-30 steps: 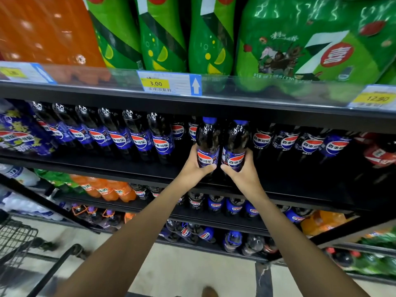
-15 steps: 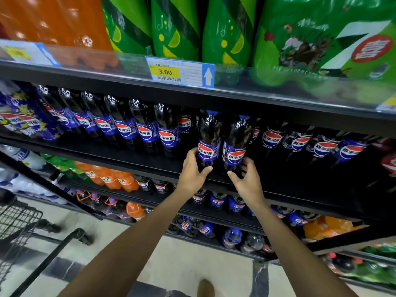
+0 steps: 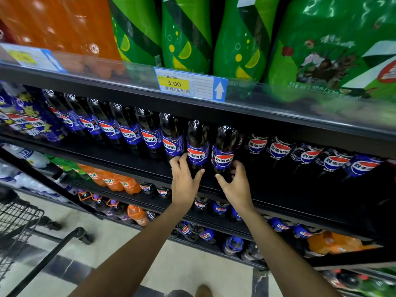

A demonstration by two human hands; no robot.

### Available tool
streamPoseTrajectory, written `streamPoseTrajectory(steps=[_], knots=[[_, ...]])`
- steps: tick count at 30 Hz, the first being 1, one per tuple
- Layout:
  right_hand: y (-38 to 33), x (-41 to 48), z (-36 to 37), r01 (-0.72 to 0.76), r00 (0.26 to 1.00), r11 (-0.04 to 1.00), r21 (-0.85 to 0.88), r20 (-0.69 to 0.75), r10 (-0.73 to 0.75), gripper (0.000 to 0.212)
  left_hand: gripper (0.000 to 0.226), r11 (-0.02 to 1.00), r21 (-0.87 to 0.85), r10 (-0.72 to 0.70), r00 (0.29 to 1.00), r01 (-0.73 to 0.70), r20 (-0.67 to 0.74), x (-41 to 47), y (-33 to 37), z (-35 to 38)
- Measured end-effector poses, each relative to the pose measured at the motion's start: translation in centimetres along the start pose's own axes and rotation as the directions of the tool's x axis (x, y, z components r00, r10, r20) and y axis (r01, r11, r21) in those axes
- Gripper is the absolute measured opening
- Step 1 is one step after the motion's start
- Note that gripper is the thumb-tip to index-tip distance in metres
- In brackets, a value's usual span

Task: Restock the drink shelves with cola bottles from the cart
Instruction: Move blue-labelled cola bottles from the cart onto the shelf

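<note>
Two cola bottles stand side by side at the front of the dark middle shelf [image 3: 278, 202], level with the row of matching bottles. The left cola bottle [image 3: 197, 144] has my left hand [image 3: 184, 183] at its base, fingers on its left side and thumb across its front. Just below the base of the right cola bottle [image 3: 224, 146] is my right hand [image 3: 236, 187]. Its fingers are loosely curled and spread beside the bottle, and its thumb is off the bottle.
A wire cart [image 3: 19, 221] with a black handle stands at the lower left. Large green bottles [image 3: 186, 33] and an orange pack fill the shelf above, behind a 3.00 price tag [image 3: 189, 84]. Lower shelves hold orange soda and more cola.
Both hands have slid from the labels down to the bases of the two bottles and loosened. The bottles now stand further in on the shelf. My view has moved closer.
</note>
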State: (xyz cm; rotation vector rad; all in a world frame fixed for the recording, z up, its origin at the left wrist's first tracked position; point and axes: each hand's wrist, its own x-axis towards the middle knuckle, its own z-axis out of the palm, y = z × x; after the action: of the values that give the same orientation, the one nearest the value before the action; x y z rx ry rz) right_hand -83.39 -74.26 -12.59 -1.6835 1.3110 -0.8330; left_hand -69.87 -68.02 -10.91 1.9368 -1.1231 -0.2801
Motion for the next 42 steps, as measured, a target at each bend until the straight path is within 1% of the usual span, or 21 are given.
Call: streamPoseTrajectory(steps=[3, 7, 12, 18, 21, 27, 30, 33, 34, 36, 37, 38, 39, 40, 42], knots=[[0.0, 0.2, 0.2, -0.005, 1.000, 1.000, 0.010, 0.003, 0.005, 0.059, 0.061, 1.000, -0.014, 0.012, 1.000, -0.013, -0.029, -0.1, -0.4, -0.2], [0.1, 0.1, 0.3, -0.002, 1.000, 1.000, 0.017, -0.006, 0.002, 0.060, 0.054, 0.997, 0.067, 0.038, 0.997, -0.034, -0.061, -0.2, -1.0, -0.3], [-0.4, 0.3, 0.6, 0.002, 1.000, 1.000, 0.015, -0.014, -0.002, 0.059, 0.051, 0.998, 0.058, -0.006, 0.997, 0.011, -0.076, 0.4, -0.7, -0.3], [-0.4, 0.2, 0.9, 0.006, 0.999, 1.000, 0.023, -0.039, -0.005, 0.058, 0.050, 0.991, 0.129, -0.012, 0.998, 0.020, -0.061, 1.2, -0.1, -0.4], [-0.3, 0.1, 1.0, 0.007, 0.999, 1.000, 0.029, -0.039, -0.006, 0.058, 0.049, 0.991, 0.124, -0.037, 0.997, 0.046, -0.071, 1.2, 0.1, -0.3], [-0.1, 0.3, 0.9, -0.007, 1.000, 0.999, 0.033, -0.016, 0.007, 0.061, 0.048, 0.990, 0.123, -0.061, 0.997, 0.066, -0.047, 1.2, 0.2, -0.6], [-0.1, 0.5, 0.7, -0.021, 1.000, 0.999, 0.033, 0.010, 0.021, 0.061, 0.049, 0.991, 0.130, -0.029, 1.000, 0.030, -0.005, 0.8, -0.3, -1.4], [-0.4, 0.3, 0.5, -0.044, 0.999, 0.999, 0.018, 0.023, 0.043, 0.062, 0.048, 0.982, 0.189, 0.010, 0.999, -0.017, 0.036, -0.2, -1.3, -2.5], [-0.5, -0.1, 0.4, -0.051, 0.999, 0.999, -0.016, 0.014, 0.051, 0.061, 0.046, 0.973, 0.227, 0.029, 0.998, -0.041, 0.055, -0.5, -1.7, -3.0], [-1.0, -1.2, 0.3, -0.052, 0.998, 0.984, -0.169, -0.050, 0.044, 0.057, 0.041, 0.939, 0.323, 0.092, 0.992, -0.116, 0.089, -1.4, -2.4, -4.1], [-1.2, -2.0, 0.3, -0.033, 0.996, 0.960, -0.277, -0.088, 0.009, 0.052, 0.039, 0.910, 0.379, 0.140, 0.985, -0.170, 0.104, -1.8, -2.9, -4.7], [-1.5, -2.9, 0.4, 0.015, 0.993, 0.923, -0.386, -0.102, -0.059, 0.045, 0.038, 0.868, 0.444, 0.190, 0.974, -0.224, 0.121, -2.2, -3.4, -5.3], [-1.9, -3.9, 0.6, 0.093, 0.986, 0.874, -0.477, -0.077, -0.147, 0.037, 0.038, 0.816, 0.515, 0.221, 0.964, -0.265, 0.145, -2.6, -3.9, -5.8], [-2.3, -4.9, 1.0, 0.185, 0.972, 0.818, -0.544, -0.021, -0.234, 0.030, 0.039, 0.760, 0.584, 0.224, 0.958, -0.285, 0.177, -3.0, -4.4, -6.4], [-3.2, -6.7, 2.5, 0.347, 0.929, 0.700, -0.624, 0.126, -0.348, 0.022, 0.039, 0.675, 0.679, 0.169, 0.956, -0.289, 0.240, -3.9, -5.5, -7.5]])
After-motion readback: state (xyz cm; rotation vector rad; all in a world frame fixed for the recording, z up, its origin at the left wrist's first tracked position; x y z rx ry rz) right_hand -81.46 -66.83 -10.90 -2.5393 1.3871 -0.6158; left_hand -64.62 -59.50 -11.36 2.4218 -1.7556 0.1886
